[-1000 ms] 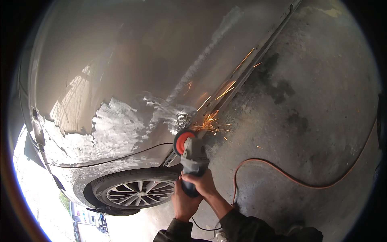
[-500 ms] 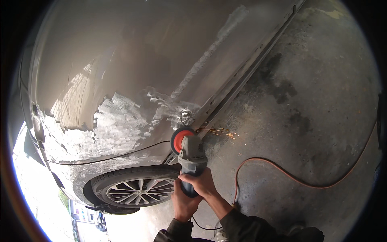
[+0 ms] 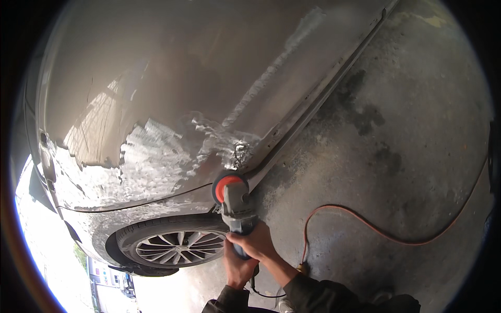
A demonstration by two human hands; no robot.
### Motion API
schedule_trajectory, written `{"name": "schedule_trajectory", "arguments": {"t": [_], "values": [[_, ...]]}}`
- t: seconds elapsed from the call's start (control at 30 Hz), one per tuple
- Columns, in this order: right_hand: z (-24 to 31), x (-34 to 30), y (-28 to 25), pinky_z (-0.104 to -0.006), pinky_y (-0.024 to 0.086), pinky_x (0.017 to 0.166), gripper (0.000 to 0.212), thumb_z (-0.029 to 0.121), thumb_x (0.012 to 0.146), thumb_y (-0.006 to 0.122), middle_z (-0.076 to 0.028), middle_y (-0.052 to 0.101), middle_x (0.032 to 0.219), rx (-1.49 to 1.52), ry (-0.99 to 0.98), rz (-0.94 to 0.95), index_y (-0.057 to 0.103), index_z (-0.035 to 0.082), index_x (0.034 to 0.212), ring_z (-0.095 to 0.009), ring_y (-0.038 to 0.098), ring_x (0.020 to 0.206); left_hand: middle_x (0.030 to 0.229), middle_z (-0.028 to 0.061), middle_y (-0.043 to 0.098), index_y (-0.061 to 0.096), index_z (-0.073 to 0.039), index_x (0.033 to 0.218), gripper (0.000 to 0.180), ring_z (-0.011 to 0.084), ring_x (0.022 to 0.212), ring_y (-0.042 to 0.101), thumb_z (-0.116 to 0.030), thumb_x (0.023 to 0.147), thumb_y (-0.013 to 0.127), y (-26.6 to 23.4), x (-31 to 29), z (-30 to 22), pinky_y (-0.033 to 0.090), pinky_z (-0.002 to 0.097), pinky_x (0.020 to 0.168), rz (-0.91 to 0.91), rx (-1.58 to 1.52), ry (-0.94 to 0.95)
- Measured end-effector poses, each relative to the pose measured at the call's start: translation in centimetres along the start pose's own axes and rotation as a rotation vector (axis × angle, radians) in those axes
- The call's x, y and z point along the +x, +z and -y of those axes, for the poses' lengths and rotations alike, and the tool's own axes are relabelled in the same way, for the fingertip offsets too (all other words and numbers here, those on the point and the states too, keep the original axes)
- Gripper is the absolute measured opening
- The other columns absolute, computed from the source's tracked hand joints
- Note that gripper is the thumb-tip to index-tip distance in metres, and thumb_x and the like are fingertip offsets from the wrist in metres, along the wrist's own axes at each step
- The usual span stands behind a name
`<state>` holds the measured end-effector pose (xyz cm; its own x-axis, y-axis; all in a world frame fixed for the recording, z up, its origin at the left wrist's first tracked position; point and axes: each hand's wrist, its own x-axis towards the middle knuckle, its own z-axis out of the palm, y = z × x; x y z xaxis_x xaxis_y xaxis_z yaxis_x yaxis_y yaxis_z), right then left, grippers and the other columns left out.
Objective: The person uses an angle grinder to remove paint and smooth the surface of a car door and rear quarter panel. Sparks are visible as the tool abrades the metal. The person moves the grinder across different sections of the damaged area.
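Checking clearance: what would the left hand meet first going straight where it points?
The angle grinder in the left hand would likely meet the car's scuffed body panel first; depth is unclear.

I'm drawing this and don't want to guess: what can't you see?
In the head view:
Handle of the grinder: mostly under the hands.
Far face of the disc: turned away.
Rest of the car: past the upper edge.
Right end of the orange cord: lost at the dark rim.
Things outside: too small, too bright.
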<state>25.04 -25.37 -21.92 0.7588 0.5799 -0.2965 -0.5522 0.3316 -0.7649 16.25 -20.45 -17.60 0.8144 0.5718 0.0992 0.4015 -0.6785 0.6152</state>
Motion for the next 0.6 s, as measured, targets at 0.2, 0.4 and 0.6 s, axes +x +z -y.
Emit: {"name": "schedule_trajectory", "arguments": {"t": [0.2,0.4,0.6], "values": [[2.4,1.1,-1.7,-0.0399,0.058,0.074,0.043,0.03,0.07,0.086,-0.022,0.074,0.084,0.071,-0.095,-0.115,0.072,-0.006,0.089,-0.032,0.076,0.08,0.107,0.0211,0.067,0.052,0.0,0.117,0.07,0.0276,0.094,0.067,-0.026,0.063,0.09,1.0,2.1,-2.6,0.053,0.0407,0.084,0.073,0.018,-0.052],[2.0,0.5,-0.5,-0.041,0.058,0.081,0.054,0.032,0.068,0.086,-0.023,0.074,0.091,-0.007,-0.106,-0.098,0.069,-0.004,0.104,-0.031,0.075,0.09,0.108,0.0171,0.069,0.051,0.001,0.125,0.074,0.0226,0.098,0.067,-0.022,0.065,0.087,0.5,1.6,-1.0,0.053,0.0369,0.087,0.058,-0.124,0.025],[3.6,1.9,-2.2,-0.0395,0.057,0.07,0.042,0.03,0.067,0.087,-0.021,0.074,0.078,0.112,-0.098,-0.163,0.072,-0.005,0.084,-0.029,0.076,0.076,0.093,0.0192,0.071,0.052,-0.002,0.115,0.071,0.026,0.088,0.071,-0.027,0.062,0.09,1.3,3.6,-3.4,0.055,0.0419,0.077,0.092,0.037,0.045]]}}
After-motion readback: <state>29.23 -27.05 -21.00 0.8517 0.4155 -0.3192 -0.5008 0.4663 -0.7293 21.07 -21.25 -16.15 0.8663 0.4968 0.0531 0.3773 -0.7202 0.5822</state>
